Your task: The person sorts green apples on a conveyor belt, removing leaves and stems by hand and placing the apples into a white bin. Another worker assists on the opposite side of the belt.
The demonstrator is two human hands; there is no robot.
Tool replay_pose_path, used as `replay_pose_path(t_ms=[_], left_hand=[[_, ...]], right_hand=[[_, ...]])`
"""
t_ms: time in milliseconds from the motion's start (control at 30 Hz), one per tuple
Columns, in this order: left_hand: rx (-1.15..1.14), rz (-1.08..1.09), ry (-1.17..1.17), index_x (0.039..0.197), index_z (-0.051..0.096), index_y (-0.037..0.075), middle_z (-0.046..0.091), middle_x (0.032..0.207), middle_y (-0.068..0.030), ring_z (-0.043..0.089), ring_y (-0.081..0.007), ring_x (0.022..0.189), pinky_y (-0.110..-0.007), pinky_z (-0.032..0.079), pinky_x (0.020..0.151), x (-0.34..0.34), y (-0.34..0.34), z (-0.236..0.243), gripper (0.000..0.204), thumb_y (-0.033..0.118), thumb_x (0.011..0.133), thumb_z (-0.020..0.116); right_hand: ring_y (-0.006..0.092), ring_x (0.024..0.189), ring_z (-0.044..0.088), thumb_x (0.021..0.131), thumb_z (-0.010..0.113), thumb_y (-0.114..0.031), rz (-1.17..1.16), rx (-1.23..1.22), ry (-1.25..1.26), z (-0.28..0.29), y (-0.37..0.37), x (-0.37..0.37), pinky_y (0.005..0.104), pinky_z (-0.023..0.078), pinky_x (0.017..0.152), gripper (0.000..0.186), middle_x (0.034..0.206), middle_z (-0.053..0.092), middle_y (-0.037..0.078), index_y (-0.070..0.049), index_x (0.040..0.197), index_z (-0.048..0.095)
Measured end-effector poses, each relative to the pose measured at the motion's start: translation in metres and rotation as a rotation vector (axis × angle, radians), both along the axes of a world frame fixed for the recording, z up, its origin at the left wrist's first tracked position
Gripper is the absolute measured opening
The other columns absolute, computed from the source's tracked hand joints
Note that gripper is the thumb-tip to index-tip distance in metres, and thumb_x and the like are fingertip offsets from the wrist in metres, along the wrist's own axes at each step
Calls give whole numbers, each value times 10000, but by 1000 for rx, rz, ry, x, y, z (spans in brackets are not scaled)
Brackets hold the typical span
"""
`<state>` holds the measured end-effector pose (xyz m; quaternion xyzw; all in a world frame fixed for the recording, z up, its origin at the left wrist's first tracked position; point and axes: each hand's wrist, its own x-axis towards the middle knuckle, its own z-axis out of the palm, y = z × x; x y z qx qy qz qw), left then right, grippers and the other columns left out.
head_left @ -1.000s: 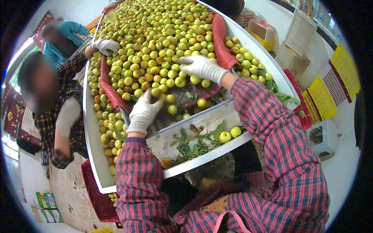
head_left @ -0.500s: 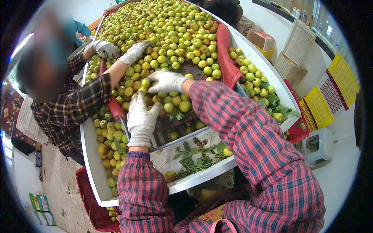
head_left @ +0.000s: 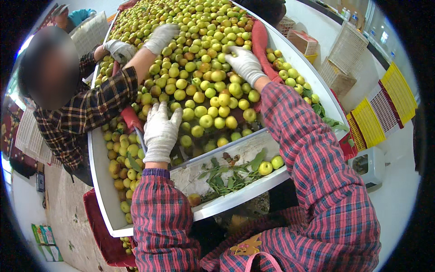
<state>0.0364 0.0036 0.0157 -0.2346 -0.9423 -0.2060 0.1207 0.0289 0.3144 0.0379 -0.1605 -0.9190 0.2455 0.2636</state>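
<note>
A heap of green and yellow-brown round fruit, like jujubes, covers a long white-rimmed sorting table. My left hand, in a white knit glove, lies over the fruit near the table's close end, fingers spread. Farther off to the right, my right hand, gloved alike, rests its outstretched fingers on the fruit beside a red padded strip. No fruit is held in either hand as far as shows. Loose fruit lies between my hands on a dark, slatted surface.
At the left a co-worker in a dark checked shirt has gloved hands on the heap. Side channels hold fruit. Leaves lie in the near trough. Yellow crates and a red bin stand around.
My right hand has moved right and away, from beside my left hand to the red strip. More fruit has spread over the dark surface. The co-worker's hand reaches farther.
</note>
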Motion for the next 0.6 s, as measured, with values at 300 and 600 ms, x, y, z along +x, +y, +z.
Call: replay_pose_path(t_ms=[300,600], left_hand=[[-23,-100,-109,1213,577,22,592,1197,-204,547,-341,1137,-388,413,984,4,-1,-1,537,424,858,580],[-5,13,56,1271,516,-15,526,1290,-218,492,-330,1211,-379,380,1026,-4,-4,-4,600,403,852,617]], right_hand=[[320,1190,524,777,561,-563,341,114,-304,-19,-29,-20,384,394,1017,761,1308,535,175,-106,1374,441],[250,1057,610,827,572,-516,631,-163,15,-13,-73,-10,342,448,943,497,1122,657,102,-140,1141,658]])
